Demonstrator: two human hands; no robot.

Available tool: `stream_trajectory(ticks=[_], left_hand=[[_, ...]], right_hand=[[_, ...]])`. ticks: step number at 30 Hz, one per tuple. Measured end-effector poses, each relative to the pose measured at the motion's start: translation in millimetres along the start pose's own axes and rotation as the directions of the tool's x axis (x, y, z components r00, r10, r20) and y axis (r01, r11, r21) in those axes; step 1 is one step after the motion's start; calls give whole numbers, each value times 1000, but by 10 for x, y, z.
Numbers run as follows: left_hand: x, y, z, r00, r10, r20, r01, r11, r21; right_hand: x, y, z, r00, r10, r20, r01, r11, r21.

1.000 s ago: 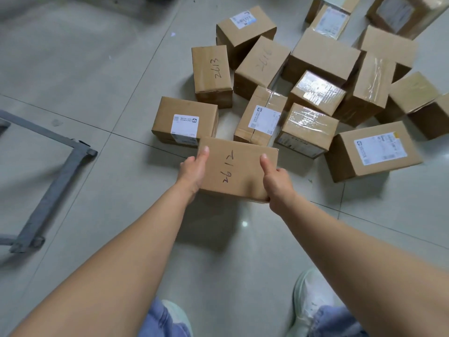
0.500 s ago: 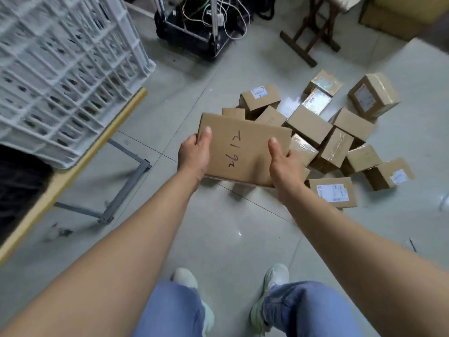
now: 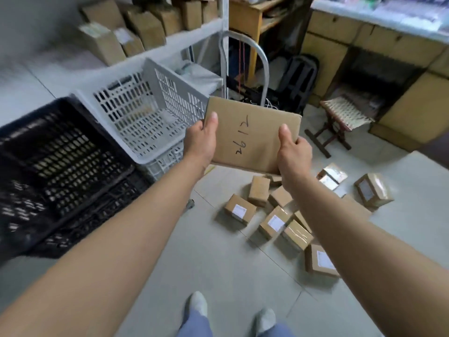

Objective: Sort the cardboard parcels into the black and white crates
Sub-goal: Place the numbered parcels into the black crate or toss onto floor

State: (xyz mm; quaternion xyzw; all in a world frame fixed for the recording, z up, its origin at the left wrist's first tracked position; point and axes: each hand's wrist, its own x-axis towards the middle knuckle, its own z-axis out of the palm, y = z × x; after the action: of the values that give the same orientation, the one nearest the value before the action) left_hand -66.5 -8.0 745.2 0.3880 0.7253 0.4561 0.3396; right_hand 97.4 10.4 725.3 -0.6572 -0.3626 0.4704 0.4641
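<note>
I hold a brown cardboard parcel (image 3: 252, 135) with "2612" handwritten on top at chest height. My left hand (image 3: 200, 143) grips its left edge, thumb on top. My right hand (image 3: 292, 152) grips its right edge the same way. The parcel hangs just right of the white crate (image 3: 126, 103), whose inside shows no parcels. The black crate (image 3: 60, 152) stands to the left of the white one, stacked on another black crate. Several more parcels (image 3: 274, 222) lie on the floor below and to the right.
Shelving with cardboard boxes (image 3: 143, 27) stands behind the crates. A metal trolley handle (image 3: 257, 57) rises behind the parcel. A small woven stool (image 3: 340, 117) and wooden cabinets (image 3: 379, 45) are at the right. My feet (image 3: 199, 305) stand on grey floor tiles.
I have lifted the parcel from the floor pile to chest height and turned left, so the two crates have come into view and the pile has dropped below my hands.
</note>
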Motion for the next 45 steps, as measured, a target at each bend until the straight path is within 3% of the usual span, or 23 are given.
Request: stream_trajectory(ticks=[7,13,20,29,38,45], left_hand=[[-173,404,-923,967,24,-252,-33,999,-33],[-397,212,-1749,894,-38,-447,-25,991,-133],[-381,-294,-2822,765,-183,-617,47,972,-231],[16,-992,-3819,719,-388,-577,119,886,-448],[623,-1587,-4142,656,-563,-504,185,766,-615],[1210,-1929,-4155,509,-702,-498,236,671,-703]], right_hand=[[-378,-671,543,963,-133,236,129,991,31],[-791,-862,1267,859,-216,463,241,970,5],[-1378,-770,2411,725,-202,659,302,953,-40],[-1697,-585,3702,642,-135,755,364,920,-145],[-1425,-366,4704,595,-56,802,427,867,-256],[-1002,-130,5414,503,90,860,430,837,-339]])
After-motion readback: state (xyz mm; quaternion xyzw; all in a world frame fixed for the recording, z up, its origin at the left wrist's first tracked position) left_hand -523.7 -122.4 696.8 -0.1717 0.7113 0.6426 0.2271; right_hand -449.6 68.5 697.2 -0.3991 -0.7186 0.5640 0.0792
